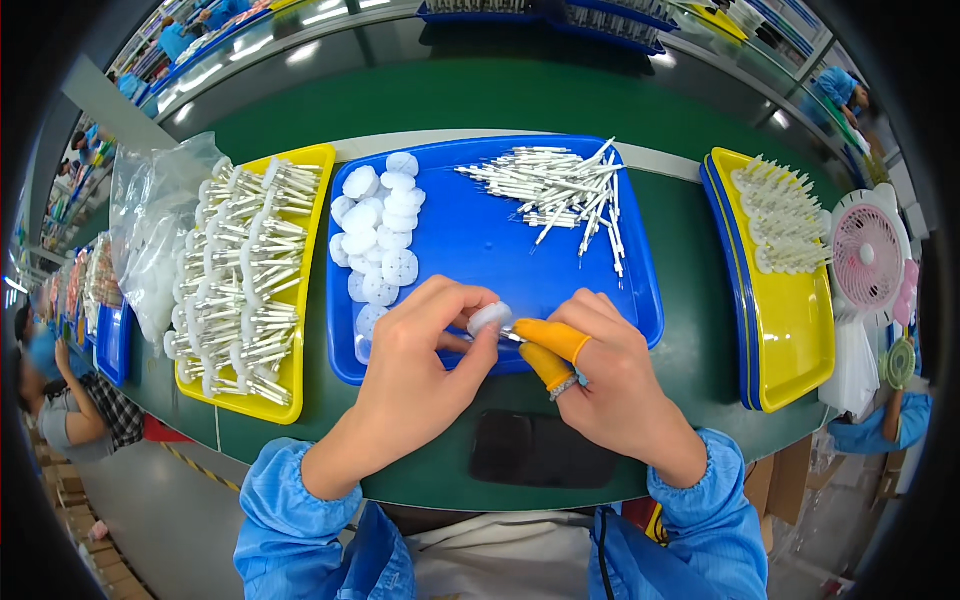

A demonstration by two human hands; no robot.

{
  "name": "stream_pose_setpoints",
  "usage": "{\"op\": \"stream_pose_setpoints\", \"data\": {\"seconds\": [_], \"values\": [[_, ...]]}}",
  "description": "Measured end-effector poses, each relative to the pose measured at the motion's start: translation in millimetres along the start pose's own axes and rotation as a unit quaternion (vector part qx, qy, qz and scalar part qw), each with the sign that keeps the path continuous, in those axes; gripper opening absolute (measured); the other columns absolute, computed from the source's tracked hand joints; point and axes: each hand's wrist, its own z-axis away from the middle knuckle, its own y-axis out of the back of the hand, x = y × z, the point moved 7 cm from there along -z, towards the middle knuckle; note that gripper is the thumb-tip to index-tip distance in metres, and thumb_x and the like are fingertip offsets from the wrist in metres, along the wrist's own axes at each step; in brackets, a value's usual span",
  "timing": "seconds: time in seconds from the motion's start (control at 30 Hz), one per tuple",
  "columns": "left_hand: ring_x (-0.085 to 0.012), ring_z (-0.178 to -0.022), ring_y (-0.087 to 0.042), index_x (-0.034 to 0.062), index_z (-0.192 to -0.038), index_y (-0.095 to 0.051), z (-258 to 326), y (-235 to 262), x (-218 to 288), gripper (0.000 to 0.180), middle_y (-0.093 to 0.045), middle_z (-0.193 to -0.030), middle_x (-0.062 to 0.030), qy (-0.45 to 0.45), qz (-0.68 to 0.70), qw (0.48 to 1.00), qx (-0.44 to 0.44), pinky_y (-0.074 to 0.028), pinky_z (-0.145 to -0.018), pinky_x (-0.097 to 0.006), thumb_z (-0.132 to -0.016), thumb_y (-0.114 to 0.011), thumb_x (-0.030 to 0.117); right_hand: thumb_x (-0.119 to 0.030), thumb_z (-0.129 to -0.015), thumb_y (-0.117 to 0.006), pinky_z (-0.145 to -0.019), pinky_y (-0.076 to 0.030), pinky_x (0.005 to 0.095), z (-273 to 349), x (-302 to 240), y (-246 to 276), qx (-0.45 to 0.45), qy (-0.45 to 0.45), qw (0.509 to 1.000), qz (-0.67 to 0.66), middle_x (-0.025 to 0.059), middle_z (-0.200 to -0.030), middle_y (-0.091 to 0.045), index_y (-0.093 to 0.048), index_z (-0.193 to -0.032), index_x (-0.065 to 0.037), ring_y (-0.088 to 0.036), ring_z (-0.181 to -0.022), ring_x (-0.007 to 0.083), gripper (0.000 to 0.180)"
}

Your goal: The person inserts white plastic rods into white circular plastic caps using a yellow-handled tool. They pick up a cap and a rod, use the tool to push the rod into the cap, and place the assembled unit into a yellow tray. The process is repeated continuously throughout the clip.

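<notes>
Over the near edge of a blue tray (pixel 455 290), my left hand (pixel 425 350) pinches a translucent white round plastic disc (pixel 489 318) between thumb and fingers. My right hand (pixel 620 380), with yellow finger cots on two fingers and a ring, is closed on a slim rod with a metallic-looking end (pixel 511 334). That end meets the disc's right side; the rest is hidden by my fingers. Several similar discs (pixel 380 230) lie heaped along the tray's left side. A loose pile of thin white rods (pixel 555 185) with fine wire ends covers its far right.
On the left, a yellow tray (pixel 318 215) holds rows of discs with rods; a clear plastic bag (pixel 150 240) sits beside it. Rightward, another yellow tray (pixel 795 350) is stacked on blue ones, near a pink fan (pixel 866 255). A dark phone-like slab (pixel 540 450) lies near the edge.
</notes>
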Motion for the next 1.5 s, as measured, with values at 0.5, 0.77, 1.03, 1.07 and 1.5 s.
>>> {"op": "stream_pose_setpoints", "data": {"seconds": [0.5,0.77,1.03,1.07,1.5], "values": [[-0.0156,-0.089,-0.078,-0.003,-0.105,-0.072,2,1,-2,0.018,-0.074,-0.096,-0.0099,0.021,-0.056,0.998,0.023,-0.07,-0.071,-0.032,-0.093,-0.085,-0.003,0.009,-0.069,-0.073,-0.081,-0.049,0.0457,-2,10,-2,-0.01,-0.031,0.999,0.026,0.0158,-0.096,-0.063,-0.077,-0.106,0.01,-0.06,-0.092,0.0354,0.037],[-0.0159,-0.083,-0.074,-0.0029,-0.103,-0.071,2,2,2,0.017,-0.072,-0.095,-0.0099,0.007,-0.07,0.997,0.029,-0.07,-0.071,-0.033,-0.093,-0.084,-0.003,0.007,-0.07,-0.072,-0.082,-0.05,0.0455,0,10,-4,-0.015,-0.053,0.998,0.027,0.0154,-0.095,-0.062,-0.076,-0.106,0.009,-0.059,-0.092,0.0353,0.036],[-0.0156,-0.088,-0.076,-0.0033,-0.103,-0.072,4,-5,1,0.016,-0.071,-0.097,-0.0089,0.004,-0.049,0.999,0.007,-0.071,-0.073,-0.032,-0.092,-0.083,-0.006,0.008,-0.068,-0.074,-0.082,-0.05,0.0466,2,7,-9,-0.017,-0.042,0.999,0.025,0.0155,-0.095,-0.061,-0.074,-0.099,0.009,-0.059,-0.091,0.0362,0.031],[-0.0196,-0.087,-0.077,-0.003,-0.104,-0.071,5,-6,2,0.016,-0.071,-0.098,-0.0106,0.0,-0.053,0.999,0.009,-0.071,-0.074,-0.034,-0.093,-0.082,-0.005,0.008,-0.067,-0.074,-0.082,-0.05,0.0466,3,6,-10,-0.017,-0.039,0.999,0.023,0.0156,-0.096,-0.062,-0.073,-0.098,0.009,-0.059,-0.091,0.0363,0.031],[-0.0322,-0.083,-0.077,-0.0025,-0.109,-0.07,17,-11,8,0.02,-0.067,-0.098,-0.016,-0.011,-0.107,0.994,0.014,-0.064,-0.07,-0.04,-0.092,-0.079,-0.003,0.01,-0.061,-0.073,-0.071,-0.047,0.0485,8,-3,-13,0.066,-0.026,0.997,-0.012,0.0147,-0.087,-0.059,-0.074,-0.093,0.007,-0.058,-0.083,0.0373,0.032]]}}
